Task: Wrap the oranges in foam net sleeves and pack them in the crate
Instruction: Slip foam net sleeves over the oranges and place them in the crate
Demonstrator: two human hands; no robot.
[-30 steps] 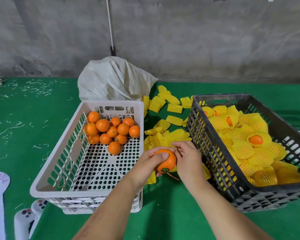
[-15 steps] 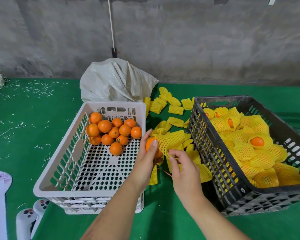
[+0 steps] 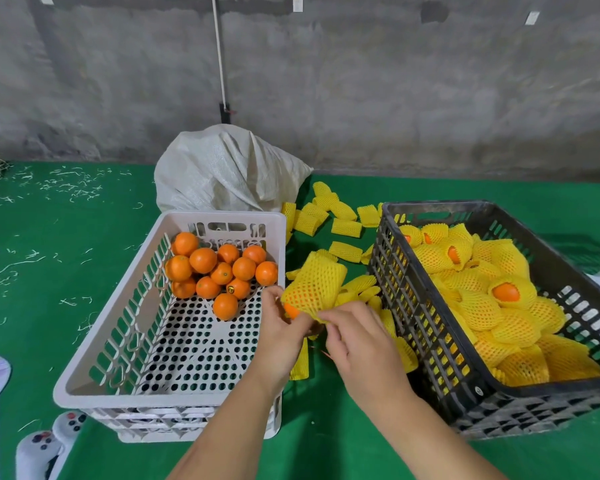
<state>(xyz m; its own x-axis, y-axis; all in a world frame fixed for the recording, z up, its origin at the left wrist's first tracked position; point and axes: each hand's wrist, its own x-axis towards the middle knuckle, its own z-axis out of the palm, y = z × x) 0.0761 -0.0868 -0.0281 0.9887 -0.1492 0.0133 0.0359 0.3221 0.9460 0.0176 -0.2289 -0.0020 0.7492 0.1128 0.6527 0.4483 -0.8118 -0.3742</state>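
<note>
Between the two crates, at centre frame, my left hand (image 3: pixel 281 327) grips the orange (image 3: pixel 290 310), nearly covered by a yellow foam net sleeve (image 3: pixel 316 284), while my right hand (image 3: pixel 355 336) pinches the sleeve's lower edge. Left of them, the white crate (image 3: pixel 118 341) holds bare oranges (image 3: pixel 219 268) in its far end. At right, the black crate (image 3: pixel 430 323) is full of wrapped oranges (image 3: pixel 492 299), with loose sleeves (image 3: pixel 340 223) on the green cloth (image 3: pixel 66 271) behind.

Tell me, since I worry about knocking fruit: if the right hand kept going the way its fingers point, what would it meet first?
Probably the sleeved orange that the right hand already pinches, with the left hand just behind it; depth is unclear.
</note>
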